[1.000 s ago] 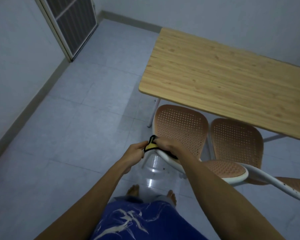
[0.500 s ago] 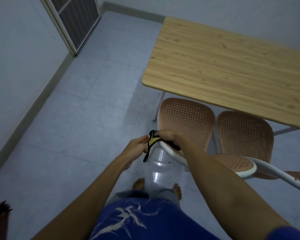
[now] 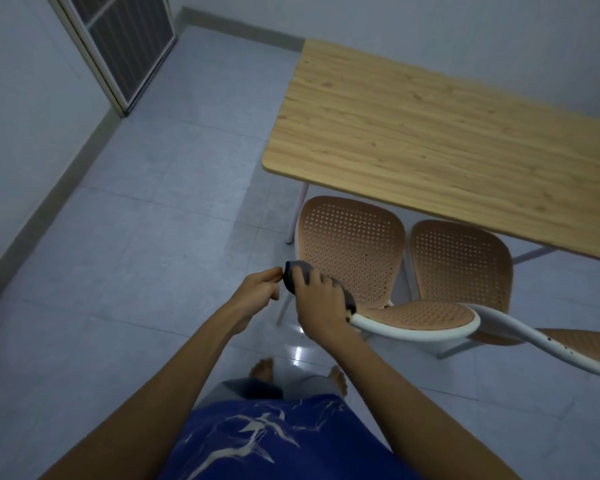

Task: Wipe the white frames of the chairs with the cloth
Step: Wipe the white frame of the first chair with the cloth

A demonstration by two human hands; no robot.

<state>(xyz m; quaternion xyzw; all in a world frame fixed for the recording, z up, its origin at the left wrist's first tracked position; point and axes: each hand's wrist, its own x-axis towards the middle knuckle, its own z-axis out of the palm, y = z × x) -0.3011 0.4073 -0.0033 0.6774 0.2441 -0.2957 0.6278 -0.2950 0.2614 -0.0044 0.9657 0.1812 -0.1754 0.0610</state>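
Head view. Right hand [image 3: 321, 301] clenched over a dark cloth [image 3: 297, 273], pressing it onto the white frame [image 3: 409, 332] at the backrest top of the nearer chair [image 3: 352, 249]. Left hand [image 3: 257, 292] just beside, fingers curled, fingertips at the cloth's left end; whether that grip pinches it, cannot tell. Two chairs with perforated tan seats, second chair [image 3: 459, 259] to the right, both pushed partly under one wooden table [image 3: 430, 133]. Tiled floor [image 3: 146, 244] below.

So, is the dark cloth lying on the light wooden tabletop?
No, the dark cloth is under the right hand on the chair's white frame.
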